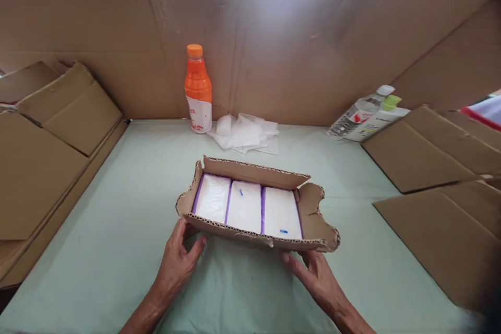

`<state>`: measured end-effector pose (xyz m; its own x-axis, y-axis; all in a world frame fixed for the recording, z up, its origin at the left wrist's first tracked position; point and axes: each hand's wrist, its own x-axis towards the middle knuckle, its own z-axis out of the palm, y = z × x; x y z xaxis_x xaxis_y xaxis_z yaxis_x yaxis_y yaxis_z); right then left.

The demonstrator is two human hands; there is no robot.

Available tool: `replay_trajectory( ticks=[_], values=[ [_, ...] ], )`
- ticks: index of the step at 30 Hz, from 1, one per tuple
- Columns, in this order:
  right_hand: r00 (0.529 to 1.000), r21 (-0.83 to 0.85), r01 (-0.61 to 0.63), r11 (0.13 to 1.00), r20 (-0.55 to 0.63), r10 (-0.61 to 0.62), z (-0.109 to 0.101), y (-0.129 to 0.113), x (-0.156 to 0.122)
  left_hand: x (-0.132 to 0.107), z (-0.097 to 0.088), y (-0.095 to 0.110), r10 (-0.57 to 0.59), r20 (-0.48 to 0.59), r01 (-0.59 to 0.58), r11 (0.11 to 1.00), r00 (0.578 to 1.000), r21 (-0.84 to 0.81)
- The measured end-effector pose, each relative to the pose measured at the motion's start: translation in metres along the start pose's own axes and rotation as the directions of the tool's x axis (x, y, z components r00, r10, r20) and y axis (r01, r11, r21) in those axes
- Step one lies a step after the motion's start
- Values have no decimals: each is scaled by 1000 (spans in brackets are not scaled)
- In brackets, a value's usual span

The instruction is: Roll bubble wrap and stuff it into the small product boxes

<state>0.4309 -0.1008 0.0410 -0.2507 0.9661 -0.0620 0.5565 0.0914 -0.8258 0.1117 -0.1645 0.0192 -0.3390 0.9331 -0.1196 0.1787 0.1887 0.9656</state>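
Observation:
An open shallow cardboard box (250, 237) with torn, wavy flaps is in the middle of the head view. Inside it, side by side, lie three white packs, a left one (212, 198), a middle one (244, 206) and a right one (281, 213), with purple edges between them. At the box's near left corner, my left hand (178, 255) grips it, the fingertips hidden beneath and the thumb along the front. My right hand (317, 274) holds the near right side, its fingers partly hidden under the edge.
An orange bottle (199, 88) stands at the back beside crumpled clear plastic bags (250, 133). A clear plastic bottle (358, 115) leans at the back right. Cardboard flaps flank the pale green cloth (97, 235) on the left (58, 167) and right (434, 224); a tall cardboard wall (282, 52) closes the back.

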Motion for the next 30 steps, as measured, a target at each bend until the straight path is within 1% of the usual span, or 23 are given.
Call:
replay_trajectory(
  ticks=[2,4,7,9,11,13,14,16,18,20,22,24,25,26,28,29,30],
  values=[
    [999,44,-8,999,32,7,19,-10,19,12,-14,-2,-16,-58,15,1000,998,-20],
    [997,126,39,991,63,-47,37,-26,51,33,-33,-1,-22,-139,20,1000,990,-17],
    [976,268,140,953,125,-178,69,-52,113,79,-66,3,9,-222,-3,1000,975,25],
    [960,345,167,924,158,-233,91,-67,154,112,-82,6,35,-274,-18,998,961,63],
    [948,390,174,904,181,-261,108,-76,185,138,-91,8,59,-329,-31,995,943,92],
    [936,403,186,896,203,-286,115,-76,203,154,-91,5,74,-375,-42,995,924,91],
    [930,398,196,896,215,-299,114,-73,208,157,-89,2,76,-392,-46,995,917,83],
    [923,359,235,903,209,-324,105,-62,211,159,-84,-6,73,-418,-49,996,905,68],
    [928,247,315,917,126,-352,86,-48,212,158,-80,-14,71,-442,-45,997,894,68],
    [917,30,399,916,-10,-399,65,-35,218,157,-79,-20,73,-456,-48,997,887,66],
    [890,-241,411,879,-104,-445,46,-27,234,158,-80,-22,70,-462,-45,997,884,65],
    [880,-451,364,815,-121,-460,32,-26,258,158,-81,-23,67,-465,-29,996,883,89],
    [881,-515,343,785,-113,-459,28,-27,271,159,-81,-22,70,-468,-20,994,881,110],
    [883,-551,333,765,-102,-458,25,-29,284,158,-81,-22,76,-470,-14,991,879,134],
    [877,-556,336,760,-110,-468,18,-35,302,158,-81,-21,91,-473,-14,986,876,164],
    [864,-537,342,771,-144,-483,13,-37,306,157,-80,-20,100,-473,-19,985,875,173],
    [841,-513,348,784,-199,-503,8,-39,305,157,-80,-20,107,-473,-22,983,875,182]
  ],
)
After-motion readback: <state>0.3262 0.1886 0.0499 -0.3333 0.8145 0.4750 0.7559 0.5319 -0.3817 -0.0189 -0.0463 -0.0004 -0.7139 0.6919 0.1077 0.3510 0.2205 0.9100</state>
